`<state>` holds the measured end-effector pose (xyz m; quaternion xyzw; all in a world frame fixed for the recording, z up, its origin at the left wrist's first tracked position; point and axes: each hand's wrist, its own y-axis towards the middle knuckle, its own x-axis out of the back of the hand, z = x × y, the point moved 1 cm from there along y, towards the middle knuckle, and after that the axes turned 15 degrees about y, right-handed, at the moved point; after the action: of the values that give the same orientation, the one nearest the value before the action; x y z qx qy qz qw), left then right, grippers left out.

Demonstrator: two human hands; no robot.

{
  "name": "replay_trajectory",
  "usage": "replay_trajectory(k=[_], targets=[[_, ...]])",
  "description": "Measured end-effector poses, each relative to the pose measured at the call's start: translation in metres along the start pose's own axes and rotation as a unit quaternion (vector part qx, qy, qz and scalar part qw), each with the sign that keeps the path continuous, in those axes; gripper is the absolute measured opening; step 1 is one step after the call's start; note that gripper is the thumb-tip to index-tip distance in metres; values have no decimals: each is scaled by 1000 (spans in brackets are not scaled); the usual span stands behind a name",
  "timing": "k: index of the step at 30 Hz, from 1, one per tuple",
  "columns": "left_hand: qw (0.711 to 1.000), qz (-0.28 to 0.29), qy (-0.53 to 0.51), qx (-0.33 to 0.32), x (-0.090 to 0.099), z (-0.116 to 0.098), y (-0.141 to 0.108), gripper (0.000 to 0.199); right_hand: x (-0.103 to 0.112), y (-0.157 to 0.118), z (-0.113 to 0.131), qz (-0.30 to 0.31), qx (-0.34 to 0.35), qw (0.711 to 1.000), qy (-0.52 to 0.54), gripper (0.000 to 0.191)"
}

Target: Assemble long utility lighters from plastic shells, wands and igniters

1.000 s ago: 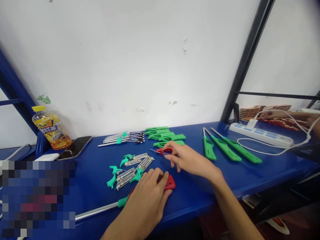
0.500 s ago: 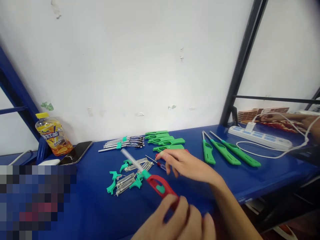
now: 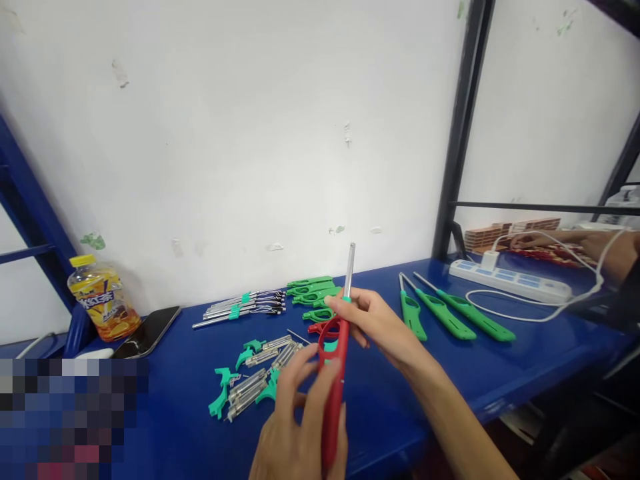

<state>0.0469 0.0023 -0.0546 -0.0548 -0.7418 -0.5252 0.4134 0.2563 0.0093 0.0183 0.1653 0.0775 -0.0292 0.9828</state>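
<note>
Upright in front of me is a red gas lighter [image 3: 339,380] with a long metal tube, a green collar and a green trigger. My left hand [image 3: 303,417] is closed round its handle from below. My right hand [image 3: 373,317] pinches its neck by the collar, thumb in front. Behind my hands lie green lighter shells [image 3: 315,287] and a red shell [image 3: 320,329], partly covered. To the left rest green triggers [image 3: 219,402] among clear-and-metal inner parts [image 3: 247,393]. Metal tubes with wires [image 3: 240,308] form a row farther back.
Three green lighters [image 3: 445,319] lie on the blue table [image 3: 180,413] to the right. Behind them sits a white power strip [image 3: 510,281] with a looping cable. At left stand a drink bottle [image 3: 104,300] and a phone [image 3: 147,333]. Another person's hand [image 3: 530,240] shows far right.
The red lighter has swung from leaning left to nearly upright. My right hand has left the screwdriver area and now grips the lighter's neck. My view has tilted up slightly.
</note>
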Motion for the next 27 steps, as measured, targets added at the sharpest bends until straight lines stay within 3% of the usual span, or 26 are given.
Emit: replay_trajectory(k=[4, 8, 11, 13, 19, 27], targets=[[979, 100, -144, 107, -12, -2, 9, 50, -15, -1, -5, -19, -9, 997, -69, 47], [887, 209, -327, 250, -15, -5, 7, 41, -27, 0, -14, -61, 1, 987, -150, 54], [813, 233, -413, 338, -16, -7, 8, 40, -32, 1, -19, -75, 0, 978, -197, 61], [788, 226, -454, 350, -19, -7, 9, 31, -34, 2, -21, -75, -4, 974, -213, 61], [785, 189, -467, 362, -25, -4, 9, 27, -41, 0, -22, -78, 1, 972, -224, 56], [770, 207, -487, 358, -17, -11, 13, 28, -41, 1, -21, -77, -9, 966, -248, 56]])
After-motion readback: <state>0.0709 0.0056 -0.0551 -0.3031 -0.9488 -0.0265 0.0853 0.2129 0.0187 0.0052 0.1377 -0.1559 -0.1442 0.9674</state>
